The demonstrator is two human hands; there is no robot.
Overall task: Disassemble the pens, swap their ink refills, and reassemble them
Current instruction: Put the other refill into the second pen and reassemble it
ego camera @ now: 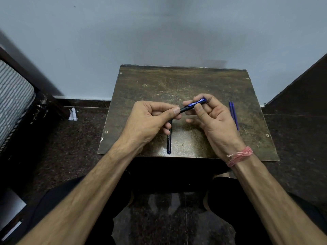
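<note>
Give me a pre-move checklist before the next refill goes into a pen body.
1. Two refills out and lying together on the table: ok.
2. Held pen in the grip of both the left hand and the right hand: ok.
3. Held pen emptied of its refill: cannot tell.
4. Second pen body flat on table, within reach: ok.
5. Which refill belongs to which pen: cannot tell.

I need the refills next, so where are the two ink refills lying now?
In the head view, the two ink refills lie side by side on the table, near its right edge, just beyond the right hand, untouched.
</note>
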